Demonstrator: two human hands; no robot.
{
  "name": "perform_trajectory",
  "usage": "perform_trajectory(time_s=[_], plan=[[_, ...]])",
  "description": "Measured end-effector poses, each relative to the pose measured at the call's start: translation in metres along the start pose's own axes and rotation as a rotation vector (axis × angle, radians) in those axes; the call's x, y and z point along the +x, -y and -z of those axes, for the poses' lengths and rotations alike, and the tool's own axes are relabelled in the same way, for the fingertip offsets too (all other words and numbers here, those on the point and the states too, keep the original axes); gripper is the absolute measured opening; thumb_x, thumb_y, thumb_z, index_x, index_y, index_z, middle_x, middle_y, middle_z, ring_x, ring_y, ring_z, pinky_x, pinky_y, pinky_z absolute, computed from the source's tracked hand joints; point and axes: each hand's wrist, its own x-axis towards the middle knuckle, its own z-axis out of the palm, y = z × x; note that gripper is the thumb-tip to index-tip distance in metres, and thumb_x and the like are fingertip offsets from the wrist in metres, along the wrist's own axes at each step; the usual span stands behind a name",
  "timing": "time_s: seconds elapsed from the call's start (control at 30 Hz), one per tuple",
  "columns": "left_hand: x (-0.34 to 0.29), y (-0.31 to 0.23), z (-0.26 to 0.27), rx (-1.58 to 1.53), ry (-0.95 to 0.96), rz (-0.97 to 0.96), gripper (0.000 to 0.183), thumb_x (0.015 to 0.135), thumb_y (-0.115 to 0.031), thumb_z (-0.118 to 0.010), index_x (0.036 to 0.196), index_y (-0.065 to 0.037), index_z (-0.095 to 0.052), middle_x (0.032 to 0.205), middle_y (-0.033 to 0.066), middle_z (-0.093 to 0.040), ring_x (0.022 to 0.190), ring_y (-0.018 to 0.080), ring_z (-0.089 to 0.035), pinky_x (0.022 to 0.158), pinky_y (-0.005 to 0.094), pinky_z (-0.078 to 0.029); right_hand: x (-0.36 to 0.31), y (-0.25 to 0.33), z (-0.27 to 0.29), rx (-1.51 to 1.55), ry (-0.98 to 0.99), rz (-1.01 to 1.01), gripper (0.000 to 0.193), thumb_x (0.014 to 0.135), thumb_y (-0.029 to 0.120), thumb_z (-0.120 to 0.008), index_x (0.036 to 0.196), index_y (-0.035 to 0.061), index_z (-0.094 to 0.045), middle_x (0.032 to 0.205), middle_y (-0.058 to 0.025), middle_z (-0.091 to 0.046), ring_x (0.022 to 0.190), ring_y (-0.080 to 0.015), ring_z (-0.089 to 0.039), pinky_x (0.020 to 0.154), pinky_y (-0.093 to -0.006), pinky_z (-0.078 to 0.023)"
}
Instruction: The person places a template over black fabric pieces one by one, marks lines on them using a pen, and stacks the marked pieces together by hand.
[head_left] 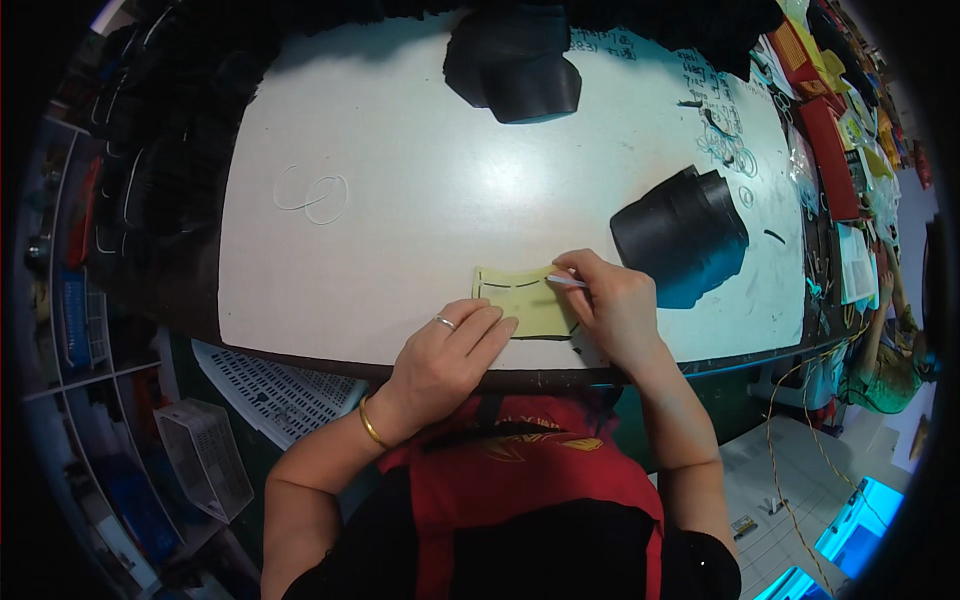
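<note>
A pale yellow template (522, 300) lies flat near the front edge of the white bench (400, 200), its long axis running left to right across the person's body. The left hand (450, 345) comes at it from the lower left, fingers (490, 325) stretched out flat and pressing on the template's lower left corner, gripping nothing. The right hand (615, 305) sits at the template's right end, its fingers closed around a thin pale pen (566, 281) whose tip points left onto the upper right part of the sheet. So the template lies directly between the two hands, touching both; the right hand is the one working on it.

Two black shoe uppers rest further back: one (683, 235) just behind the right hand, another (515, 65) at the far edge. A white perforated basket (205, 455) stands on the floor to the left; what it contains cannot be made out
</note>
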Motion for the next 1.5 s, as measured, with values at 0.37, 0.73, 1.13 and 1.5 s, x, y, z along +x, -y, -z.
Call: perform_trajectory(time_s=[0.37,0.73,1.13,1.5], plan=[[0.013,-0.009,0.012,0.112,0.195,0.019,0.042,0.078,-0.004,-0.066,0.119,-0.002,-0.071,0.114,0.0126,-0.066,0.098,0.0299,-0.065,0.078,0.0352,-0.06,-0.012,-0.004,0.018,0.04,0.018,-0.145,0.025,0.086,0.015,-0.083,0.105,0.0043,-0.072,0.083,-0.0123,-0.076,0.077,-0.0281,-0.076,0.068,-0.0339,-0.058],[0.013,-0.023,0.004,0.259,0.179,-0.12,0.046,0.079,-0.01,-0.063,0.122,0.005,-0.071,0.117,0.0215,-0.066,0.103,0.0337,-0.064,0.089,0.0403,-0.057,0.007,0.006,0.043,-0.077,-0.384,0.232,0.016,0.1,0.013,-0.06,0.089,0.0054,-0.069,0.082,-0.0087,-0.068,0.07,-0.0312,-0.061,0.064,-0.041,-0.049],[0.001,-0.031,-0.008,0.324,0.179,-0.112,0.048,0.079,-0.012,-0.062,0.121,0.009,-0.07,0.118,0.0214,-0.068,0.108,0.0311,-0.065,0.094,0.0373,-0.056,0.015,0.017,0.017,0.511,0.084,-0.146,0.024,0.104,0.025,-0.067,0.103,0.0013,-0.072,0.081,-0.0086,-0.073,0.07,-0.0139,-0.067,0.065,-0.0269,-0.051],[0.0,-0.031,-0.009,0.302,0.149,-0.114,0.042,0.084,-0.011,-0.063,0.118,0.013,-0.069,0.116,0.022,-0.064,0.109,0.0341,-0.063,0.093,0.0379,-0.055,0.016,0.017,0.005,0.484,0.135,-0.079,0.026,0.105,0.027,-0.064,0.103,0.0026,-0.073,0.078,-0.0111,-0.073,0.066,-0.0205,-0.069,0.063,-0.0304,-0.053]])
